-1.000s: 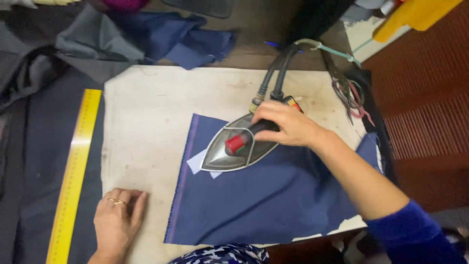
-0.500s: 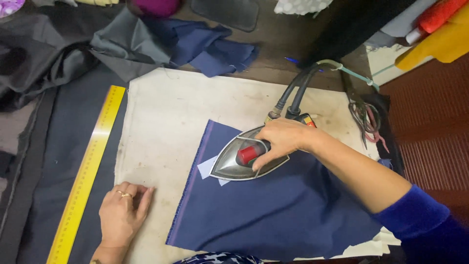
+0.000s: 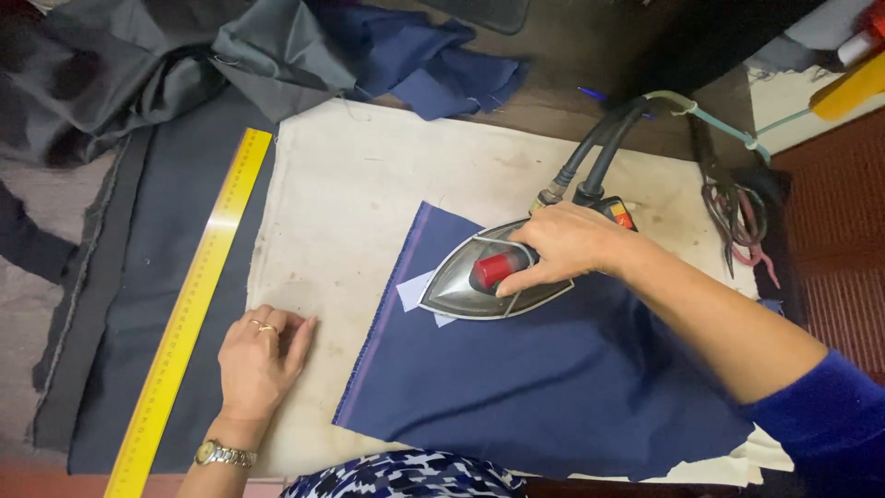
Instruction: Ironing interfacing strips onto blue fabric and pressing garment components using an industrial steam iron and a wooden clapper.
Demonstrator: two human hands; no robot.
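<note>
One right hand (image 3: 572,244) grip wraps iron (image 3: 493,281) handle | iron on navy cloth (image 3: 553,378), seemingly flat

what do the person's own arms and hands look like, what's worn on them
The left hand wears rings on one finger and a metal wristwatch; its forearm is bare. The right hand shows no jewellery; that arm is bare to a deep blue sleeve.

Right hand (image 3: 567,244) curled in a closed grip, arm extended; left hand (image 3: 258,360) flat, palm down.
</note>
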